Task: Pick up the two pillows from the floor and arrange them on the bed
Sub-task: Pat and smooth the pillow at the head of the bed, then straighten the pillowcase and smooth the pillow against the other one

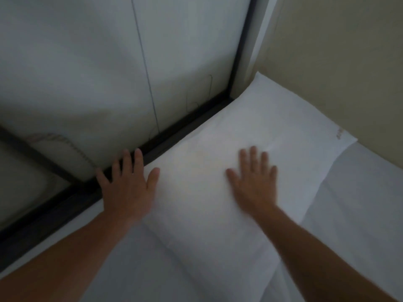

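A white pillow point(250, 136) lies on the bed point(359, 214), its far end tucked into the corner where the walls meet. My left hand point(127, 184) is spread flat at the pillow's left edge, fingers apart over the dark frame. My right hand point(254, 182) lies flat on the middle of the pillow, fingers apart and blurred. Neither hand grips anything. I see only this one pillow.
A dark bed frame rail point(185, 125) runs diagonally along the bed's left side. Pale panels point(87, 62) stand behind it, and a beige wall point(338, 62) bounds the bed at the right. A white sheet covers the mattress.
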`<state>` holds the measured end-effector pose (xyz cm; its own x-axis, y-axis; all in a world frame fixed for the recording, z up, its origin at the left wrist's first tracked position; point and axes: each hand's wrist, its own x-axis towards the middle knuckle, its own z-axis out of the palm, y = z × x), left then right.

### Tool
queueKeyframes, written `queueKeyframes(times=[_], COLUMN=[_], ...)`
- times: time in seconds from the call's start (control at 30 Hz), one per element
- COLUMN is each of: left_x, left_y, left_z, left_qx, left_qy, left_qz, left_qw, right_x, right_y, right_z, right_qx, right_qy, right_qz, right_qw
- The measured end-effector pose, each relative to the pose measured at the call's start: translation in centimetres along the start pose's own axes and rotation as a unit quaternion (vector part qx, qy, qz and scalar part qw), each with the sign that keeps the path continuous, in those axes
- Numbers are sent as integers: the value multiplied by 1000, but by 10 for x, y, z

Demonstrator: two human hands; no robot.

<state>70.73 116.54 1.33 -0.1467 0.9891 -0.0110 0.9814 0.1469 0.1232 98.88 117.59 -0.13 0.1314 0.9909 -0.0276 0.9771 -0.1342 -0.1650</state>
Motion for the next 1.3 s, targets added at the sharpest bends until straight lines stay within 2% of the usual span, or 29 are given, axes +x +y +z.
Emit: queueKeyframes(times=[0.1,0.2,0.27,0.57,0.83,0.9,1.1,1.17,1.2,1.23,1.3], left_x=[-28,-51,-53,-78,-168,-224,-426,-476,-486,-481,-428], left_y=[-1,-20,-34,-55,-65,-67,-80,-82,-84,-90,-92], left_z=[-12,-20,-29,-93,-112,-107,-69,-58,-53,-51,-65], left_qx=[-17,-42,-68,-100,-95,-102,-111,-44,18,92,215], left_qy=[-2,-39,-48,-47,-53,-75,-125,-166,-197,-234,-333], left_qz=[14,32,49,191,303,355,528,555,558,540,443], left_qw=[1000,998,995,975,947,926,833,814,806,803,804], right_x=[-47,-96,-116,-177,-299,-355,-534,-593,-622,-650,-696], right_y=[-82,-142,-160,-180,-150,-127,-46,-29,-15,6,81], right_z=[27,31,20,-51,-85,-82,-66,-61,-61,-67,-113], right_qx=[3,64,98,71,107,102,55,33,1,-42,-163], right_qy=[-72,-137,-129,-64,37,39,18,-13,-50,-91,-115], right_qz=[-146,-300,-332,-122,52,104,253,268,246,214,177], right_qw=[987,942,929,988,992,989,966,963,968,972,964])
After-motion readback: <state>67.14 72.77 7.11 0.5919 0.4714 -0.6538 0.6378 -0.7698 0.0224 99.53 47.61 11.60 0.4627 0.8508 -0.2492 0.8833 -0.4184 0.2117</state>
